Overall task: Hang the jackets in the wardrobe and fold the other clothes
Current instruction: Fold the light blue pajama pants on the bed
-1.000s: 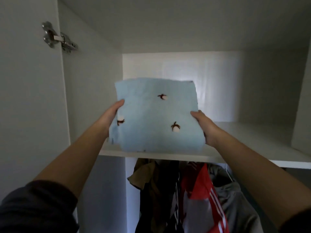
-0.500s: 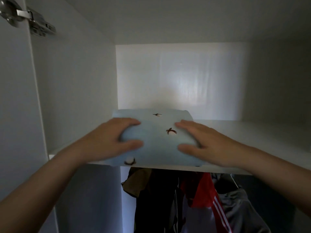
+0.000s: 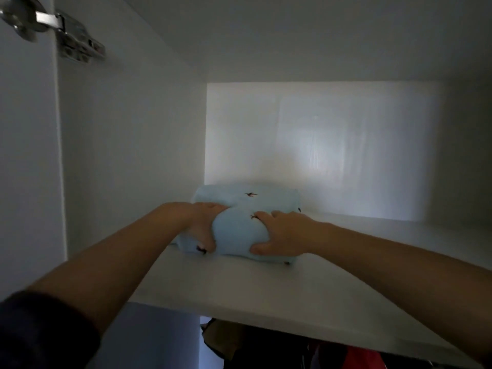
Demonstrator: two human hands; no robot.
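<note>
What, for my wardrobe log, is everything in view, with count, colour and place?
folded cloth: one, light blue with small dark motifs, lying on the shelf near the left wall
shelf: one, white, across the wardrobe
hinge: one, silver metal, top left
hanging clothes: count unclear, olive, dark and red, below the shelf
sleeve: one, dark, lower left, on the left arm
left hand: one, grips the cloth's left side
right hand: one, grips the cloth's right front, thumb at the front edge
</note>
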